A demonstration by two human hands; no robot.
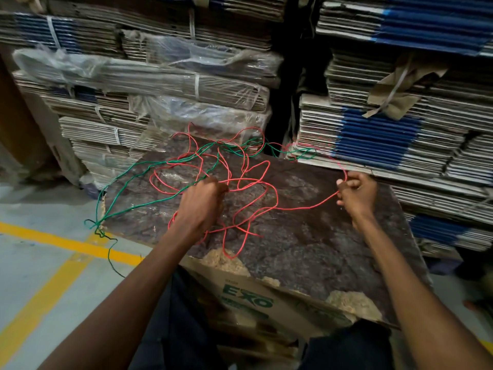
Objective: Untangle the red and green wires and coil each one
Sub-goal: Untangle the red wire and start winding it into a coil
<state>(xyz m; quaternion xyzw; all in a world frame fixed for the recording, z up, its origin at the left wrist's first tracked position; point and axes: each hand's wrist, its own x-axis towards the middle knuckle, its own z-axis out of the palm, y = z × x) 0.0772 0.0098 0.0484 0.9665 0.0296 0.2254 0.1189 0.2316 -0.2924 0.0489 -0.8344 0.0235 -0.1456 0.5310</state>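
Observation:
A red wire point(256, 182) lies in loose tangled loops over a dark worn board point(306, 236). A green wire point(138, 177) crosses it at the far edge and trails off the board's left corner down to the floor. My left hand point(202, 201) is curled round red strands near the middle of the tangle. My right hand point(357, 190) pinches the red wire at the board's right edge, and a taut stretch of red runs from it back to the tangle. Both wires are still interlaced near the back.
The board rests on a cardboard box point(248, 297) printed with green letters. Stacks of flattened cartons point(400, 134) rise close behind and to the right; wrapped bundles point(160, 84) stand at the back left. Grey floor with yellow lines point(61, 244) lies to the left.

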